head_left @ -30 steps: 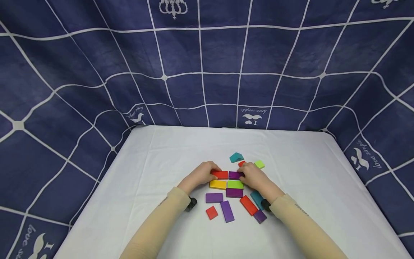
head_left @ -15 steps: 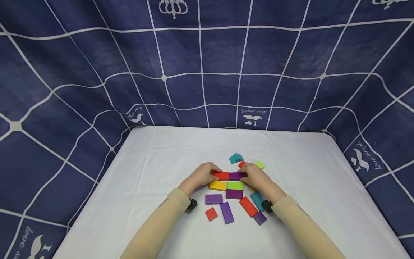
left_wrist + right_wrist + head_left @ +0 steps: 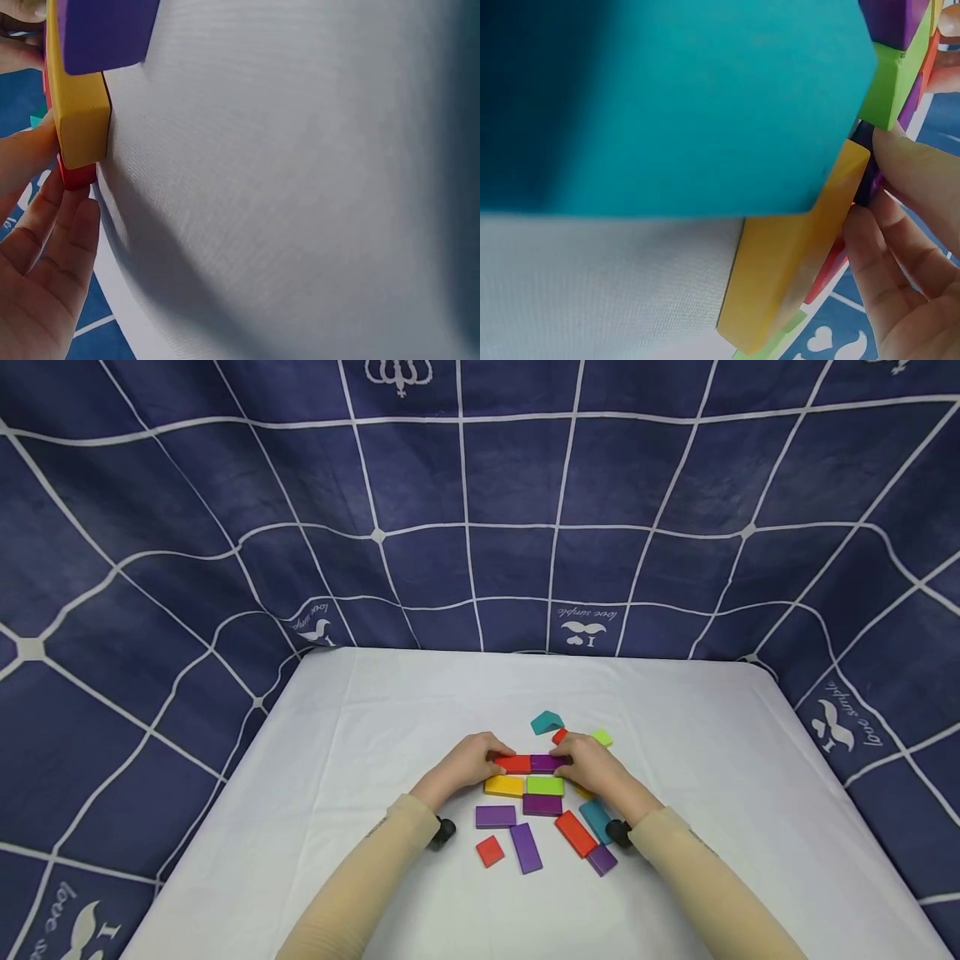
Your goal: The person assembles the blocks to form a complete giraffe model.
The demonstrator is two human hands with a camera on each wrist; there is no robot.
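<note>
At the far side of a cluster of coloured blocks, my left hand point(image 3: 468, 762) pinches the left end of a red rectangular block point(image 3: 514, 764). My right hand point(image 3: 592, 767) grips the right end of a purple block point(image 3: 546, 764), which lies end to end with the red one in a row. Just nearer are a yellow block point(image 3: 505, 786) and a lime green block point(image 3: 544, 786), side by side, with a dark purple block point(image 3: 542, 805) below the green. In the left wrist view, the yellow block partly covers the red block point(image 3: 77, 176) between thumb and fingers.
Nearer lie violet blocks point(image 3: 496, 817), a red square block point(image 3: 490, 851), a long red block point(image 3: 576, 834) and a teal block point(image 3: 596, 821). Behind the hands sit a teal triangular block point(image 3: 547, 722) and a green block point(image 3: 602, 737). Another yellow block point(image 3: 795, 247) shows under the right hand.
Both hands and the red and purple blocks have shifted slightly to the right relative to the yellow and green row. The yellow block under the right hand has come partly into sight.
</note>
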